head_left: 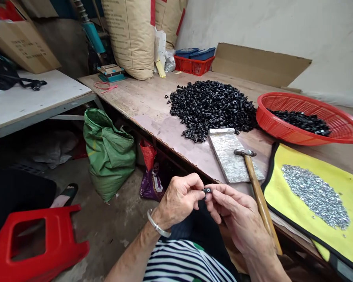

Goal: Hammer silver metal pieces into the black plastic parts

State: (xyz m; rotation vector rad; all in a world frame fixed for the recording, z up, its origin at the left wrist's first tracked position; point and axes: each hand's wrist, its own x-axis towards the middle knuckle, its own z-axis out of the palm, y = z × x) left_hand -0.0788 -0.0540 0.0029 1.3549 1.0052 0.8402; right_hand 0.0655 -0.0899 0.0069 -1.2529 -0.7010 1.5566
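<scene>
A small black part (207, 190) with a shiny metal ring is pinched between the fingertips of my left hand (179, 199) and my right hand (238, 215), just off the table's front edge. A bracelet circles my left wrist. Beyond my hands lies a scratched metal plate (228, 156), with a wooden-handled hammer (257, 188) resting across its right side. Behind the plate is a big pile of black parts (214, 105). Small silvery rings (314, 194) are heaped on a yellow cloth (291, 156) at the right.
A red round basket (306, 135) holds more black parts. Large paper sacks (132, 39) and a red crate (194, 66) stand at the back. On the left are a green sack (108, 156), a red stool (41, 243) and another table (41, 98) with a cardboard box (23, 45).
</scene>
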